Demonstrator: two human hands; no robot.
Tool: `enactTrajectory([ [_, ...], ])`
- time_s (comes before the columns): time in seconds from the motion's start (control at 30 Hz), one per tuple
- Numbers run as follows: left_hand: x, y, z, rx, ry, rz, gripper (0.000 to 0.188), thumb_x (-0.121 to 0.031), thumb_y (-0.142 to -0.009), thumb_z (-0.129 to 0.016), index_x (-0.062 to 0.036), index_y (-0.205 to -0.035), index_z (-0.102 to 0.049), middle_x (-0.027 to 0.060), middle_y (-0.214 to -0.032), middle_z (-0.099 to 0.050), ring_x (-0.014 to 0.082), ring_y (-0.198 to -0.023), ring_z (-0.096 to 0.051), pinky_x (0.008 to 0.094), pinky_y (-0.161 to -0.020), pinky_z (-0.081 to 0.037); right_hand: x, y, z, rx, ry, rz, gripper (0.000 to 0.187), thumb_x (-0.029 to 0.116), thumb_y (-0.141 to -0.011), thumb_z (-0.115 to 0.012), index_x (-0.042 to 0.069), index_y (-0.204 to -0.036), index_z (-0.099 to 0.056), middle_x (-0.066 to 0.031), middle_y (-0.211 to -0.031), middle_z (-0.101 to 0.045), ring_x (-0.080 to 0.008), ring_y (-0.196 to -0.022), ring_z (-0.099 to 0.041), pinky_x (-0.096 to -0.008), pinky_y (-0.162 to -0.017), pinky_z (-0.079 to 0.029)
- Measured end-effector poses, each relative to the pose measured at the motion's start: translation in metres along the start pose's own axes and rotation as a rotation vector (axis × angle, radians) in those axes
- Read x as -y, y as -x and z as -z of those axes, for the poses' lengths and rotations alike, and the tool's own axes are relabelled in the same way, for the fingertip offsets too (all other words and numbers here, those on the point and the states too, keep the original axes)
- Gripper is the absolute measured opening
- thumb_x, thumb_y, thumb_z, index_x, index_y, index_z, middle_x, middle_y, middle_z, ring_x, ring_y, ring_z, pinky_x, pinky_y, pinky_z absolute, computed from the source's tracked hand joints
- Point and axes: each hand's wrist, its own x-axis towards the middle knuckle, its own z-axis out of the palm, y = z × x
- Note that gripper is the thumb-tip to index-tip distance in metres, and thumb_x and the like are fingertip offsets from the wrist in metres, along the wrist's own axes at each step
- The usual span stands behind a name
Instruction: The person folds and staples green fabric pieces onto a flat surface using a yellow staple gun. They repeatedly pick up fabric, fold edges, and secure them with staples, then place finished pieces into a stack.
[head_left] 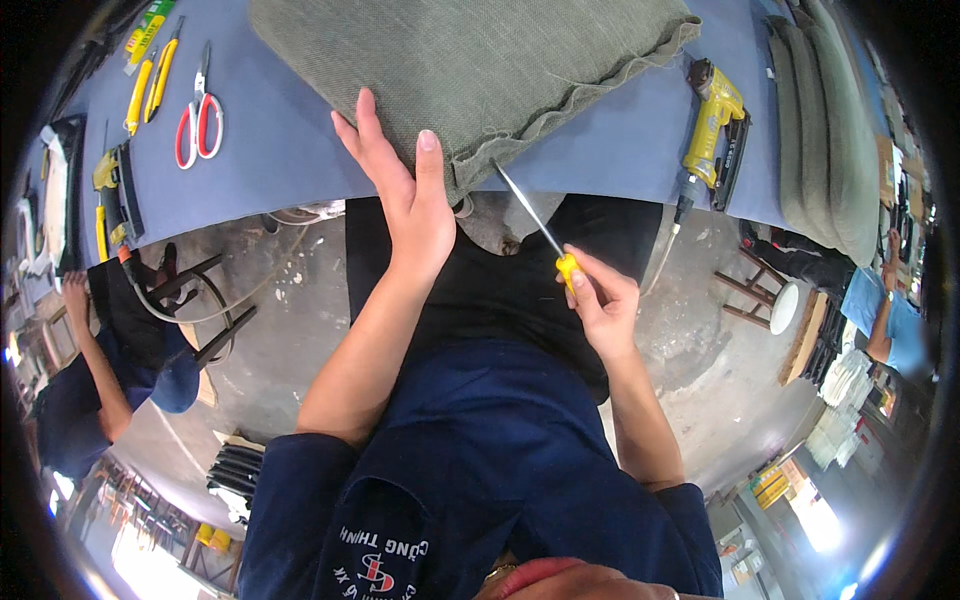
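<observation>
A grey-green fabric-covered cushion lies on the blue-grey tabletop, its near right edge showing loose, ruffled cloth and frayed threads. My left hand rests against the cushion's near left corner, fingers stretched out and thumb raised, holding nothing. Between the fingers and thumb of my right hand is the yellow handle of a screwdriver. Its long metal shaft points up and left, and the tip meets the ruffled cloth at the cushion's near edge. Whether the tip goes into the cloth, I cannot tell.
Right of the cushion lies a yellow staple gun with a hose; beyond are stacked grey-green cushions. Red-handled scissors, yellow cutters and another air tool lie left. Co-workers are at both sides; a stool stands right.
</observation>
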Motion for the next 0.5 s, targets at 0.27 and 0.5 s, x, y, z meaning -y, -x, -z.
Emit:
enactTrajectory([
  [0.27,-0.001,-0.001,0.003,0.013,-0.018,-0.036,0.074,-0.029,-0.114,-0.052,0.0004,-0.170,-0.012,0.0272,-0.178,0.008,0.0350,-0.166,0.018,0.0509,-0.132,0.000,0.040,0.002,0.018,0.044,0.036,-0.112,0.028,0.008,-0.106,-0.067,-0.002,-0.132,-0.074,-0.0092,-0.094,-0.077,-0.0067,-0.064,-0.059,-0.0223,-0.059,-0.048],
  [0.5,0.000,0.001,0.002,0.016,-0.026,-0.014,0.074,-0.029,-0.115,-0.051,0.0007,-0.170,-0.012,0.0271,-0.178,0.009,0.0344,-0.166,0.018,0.0503,-0.132,0.000,0.083,0.007,0.019,0.050,0.072,-0.291,0.029,0.015,-0.109,-0.066,0.000,-0.132,-0.075,-0.0082,-0.091,-0.077,-0.0064,-0.061,-0.059,-0.0223,-0.056,-0.047],
])
